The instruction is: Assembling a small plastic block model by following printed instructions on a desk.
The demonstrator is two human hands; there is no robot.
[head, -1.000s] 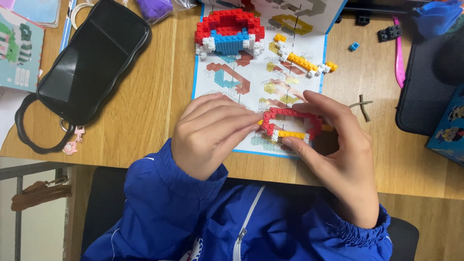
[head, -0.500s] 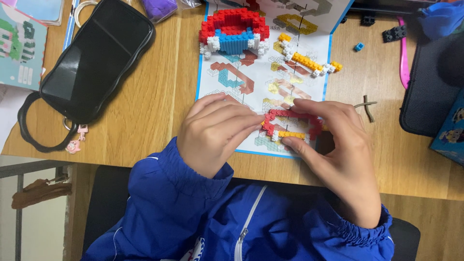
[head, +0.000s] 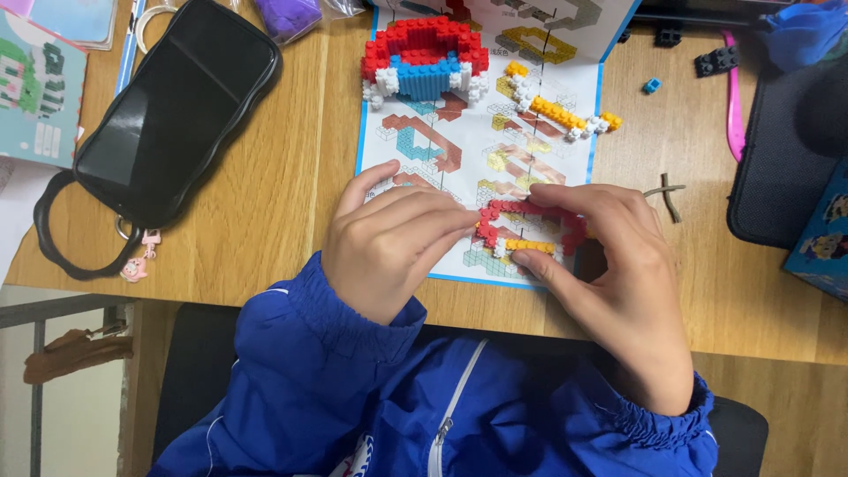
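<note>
Wooden desk fills my frame, its near edge low; at centre my left hand and right hand close their fingers on a red brick piece over the instruction sheet, black case upper left.

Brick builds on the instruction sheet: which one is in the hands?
The small red, white and yellow brick piece at the sheet's near edge, pinched between both hands; the red-blue-white build and the yellow-white strip lie untouched.

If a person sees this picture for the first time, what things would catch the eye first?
Probably the two hands, left hand and right hand, pinching a small red and yellow brick piece over the instruction sheet at centre. Next, the red, blue and white brick model at the sheet's top, and the black phone to the left.
</note>
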